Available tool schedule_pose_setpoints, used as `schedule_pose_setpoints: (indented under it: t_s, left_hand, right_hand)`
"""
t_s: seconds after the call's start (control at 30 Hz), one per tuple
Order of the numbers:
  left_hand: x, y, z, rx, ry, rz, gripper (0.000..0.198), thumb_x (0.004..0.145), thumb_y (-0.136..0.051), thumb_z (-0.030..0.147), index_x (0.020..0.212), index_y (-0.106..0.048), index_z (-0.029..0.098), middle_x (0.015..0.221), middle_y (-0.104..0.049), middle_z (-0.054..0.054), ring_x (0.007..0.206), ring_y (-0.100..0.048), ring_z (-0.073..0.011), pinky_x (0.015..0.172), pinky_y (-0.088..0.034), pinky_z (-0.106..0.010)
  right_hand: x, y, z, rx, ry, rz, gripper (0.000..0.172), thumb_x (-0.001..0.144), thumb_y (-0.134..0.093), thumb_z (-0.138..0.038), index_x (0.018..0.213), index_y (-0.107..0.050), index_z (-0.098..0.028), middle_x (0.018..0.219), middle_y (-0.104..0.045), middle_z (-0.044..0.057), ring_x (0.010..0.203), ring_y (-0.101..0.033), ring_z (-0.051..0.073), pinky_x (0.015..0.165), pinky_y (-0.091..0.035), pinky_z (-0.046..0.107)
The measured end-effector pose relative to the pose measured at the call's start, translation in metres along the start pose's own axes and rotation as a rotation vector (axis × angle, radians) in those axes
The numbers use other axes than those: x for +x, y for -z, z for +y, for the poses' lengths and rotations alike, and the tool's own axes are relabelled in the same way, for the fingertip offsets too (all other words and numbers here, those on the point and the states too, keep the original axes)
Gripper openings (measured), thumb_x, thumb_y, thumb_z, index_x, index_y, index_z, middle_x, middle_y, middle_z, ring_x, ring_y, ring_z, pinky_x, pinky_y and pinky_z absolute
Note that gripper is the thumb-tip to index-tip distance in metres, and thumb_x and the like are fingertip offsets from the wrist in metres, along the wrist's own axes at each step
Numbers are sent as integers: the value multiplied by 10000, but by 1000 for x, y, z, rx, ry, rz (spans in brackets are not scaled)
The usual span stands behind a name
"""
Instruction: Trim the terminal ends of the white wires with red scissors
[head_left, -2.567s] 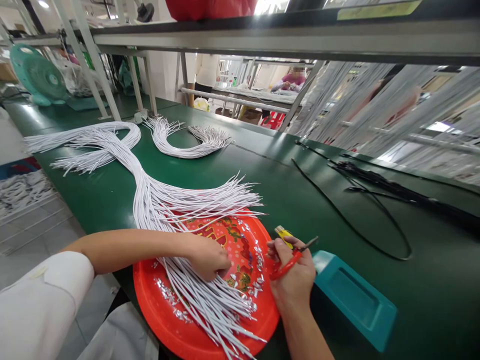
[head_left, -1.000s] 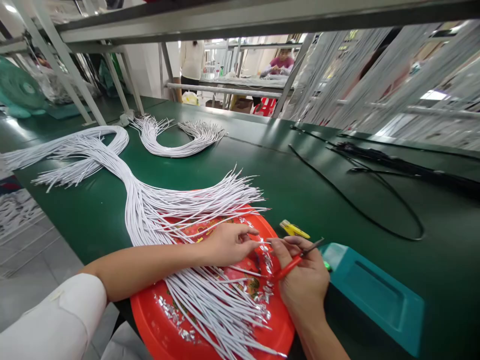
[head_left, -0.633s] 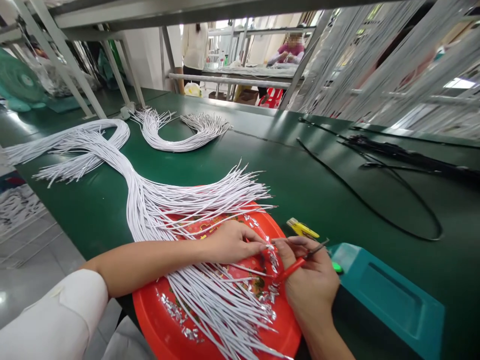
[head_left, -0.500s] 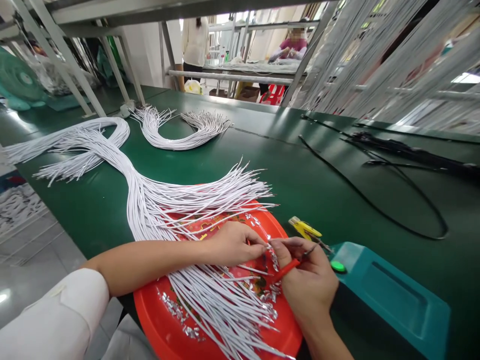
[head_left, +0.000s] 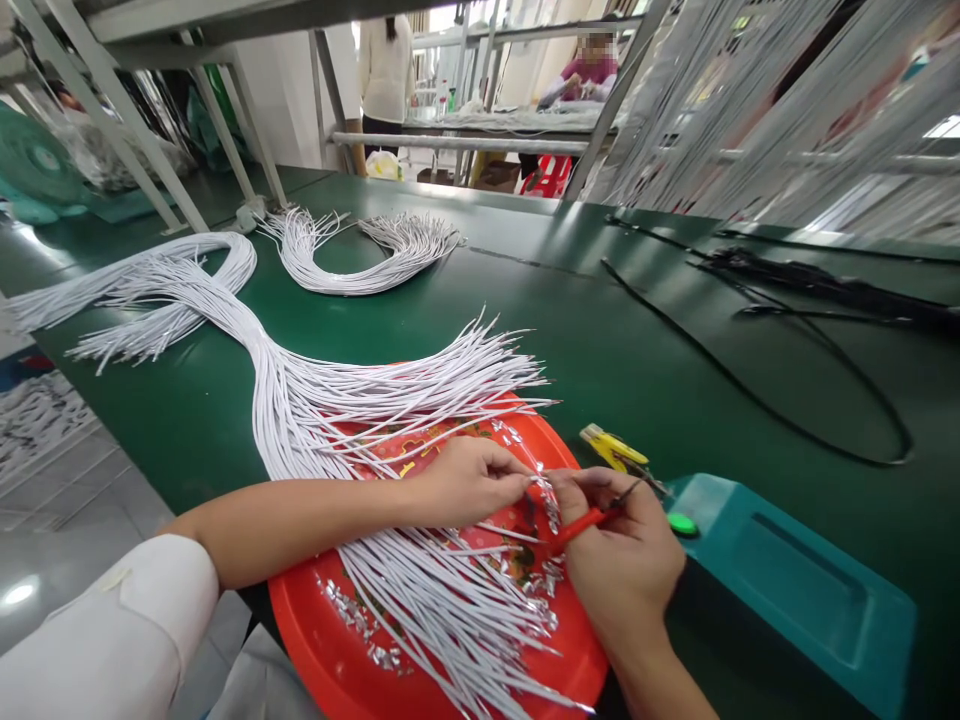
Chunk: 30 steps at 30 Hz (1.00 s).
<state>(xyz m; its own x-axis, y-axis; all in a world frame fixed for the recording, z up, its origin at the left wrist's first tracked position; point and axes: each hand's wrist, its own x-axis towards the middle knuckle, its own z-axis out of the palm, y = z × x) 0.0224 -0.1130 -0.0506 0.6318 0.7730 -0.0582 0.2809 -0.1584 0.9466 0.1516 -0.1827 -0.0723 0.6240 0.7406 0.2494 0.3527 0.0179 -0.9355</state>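
My left hand (head_left: 480, 482) is closed in a pinch on the end of a white cable (head_left: 536, 478). Close by on its right, my right hand (head_left: 626, 545) wraps round a small red-handled tool (head_left: 576, 528) with a dark metal tip; its kind is not clear. The right thumb and forefinger also meet at the cable end. Beneath both hands lies a red plastic tray (head_left: 315, 640), strewn with silvery foil scraps (head_left: 386, 655). A thick bundle of white cables (head_left: 442, 590) fans over the tray, some strands passing under my left forearm.
Yellow-handled snips (head_left: 611, 448) lie beside a teal box (head_left: 795, 570) at the right. More white cable bundles (head_left: 352, 280) rest on the green table (head_left: 540, 310), with black cables (head_left: 832, 290) at far right. A metal rack (head_left: 457, 143) stands behind; people are beyond it.
My fingertips have drawn slightly apart at the cable end, the right hand shifting a little rightward. The view has moved slightly; both hands keep their grip.
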Motion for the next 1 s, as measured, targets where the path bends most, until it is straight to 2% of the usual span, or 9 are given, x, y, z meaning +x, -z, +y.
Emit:
schedule_pose_setpoints:
  t_s: [0.17, 0.47, 0.6, 0.73, 0.83, 0.9, 1.0]
  left_hand:
    - [2, -1, -2, -14, 19, -14, 194, 762, -526, 184, 735, -694, 90, 617, -597, -10, 560, -465, -76, 522, -352, -181]
    - [1, 2, 4, 1, -21, -41, 198, 794, -531, 188, 757, -696, 85, 626, -592, -15, 582, -469, -80, 531, -357, -182]
    - [1, 3, 5, -46, -6, 26, 185, 797, -542, 186, 768, -700, 94, 666, -621, -22, 615, -511, -90, 572, -396, -190]
    - [2, 6, 6, -98, -13, 136, 172, 789, -586, 209, 847, -712, 108, 776, -675, -47, 700, -571, -109, 642, -443, -206]
    - [2, 6, 6, -137, -28, 147, 170, 787, -598, 214, 861, -717, 119, 826, -694, -60, 742, -602, -120, 680, -468, -217]
    - [2, 6, 6, -137, -41, 139, 161, 788, -597, 210, 855, -721, 133, 822, -699, -55, 741, -613, -119, 686, -477, -218]
    - [1, 5, 5, -100, -86, 138, 147, 784, -596, 194, 840, -725, 148, 805, -704, -44, 736, -618, -115, 690, -481, -214]
  right_hand:
    - [-1, 2, 2, -85, 104, -23, 145, 720, -643, -319, 769, -587, -196, 723, -661, 28, 677, -629, 181, 651, -484, 305]
    - [2, -2, 2, 51, -49, 12, 237, 685, -683, -369, 786, -568, -188, 715, -627, 25, 634, -589, 160, 609, -472, 302]
    - [1, -2, 0, 43, -38, 34, 268, 691, -678, -396, 815, -567, -186, 711, -603, 15, 615, -572, 144, 576, -460, 276]
    - [-1, -1, -1, -56, -31, -188, 269, 702, -653, -434, 796, -571, -196, 647, -584, -2, 568, -550, 142, 539, -446, 262]
    - [-1, -2, -3, -137, -35, -370, 251, 710, -630, -444, 772, -587, -205, 620, -590, -6, 533, -538, 145, 516, -433, 261]
    - [0, -3, -5, -155, -37, -436, 252, 708, -619, -452, 767, -596, -208, 625, -604, -2, 529, -546, 152, 510, -435, 263]
    - [1, -4, -8, -181, -29, -447, 258, 699, -604, -462, 758, -604, -212, 624, -614, 2, 539, -558, 162, 502, -435, 262]
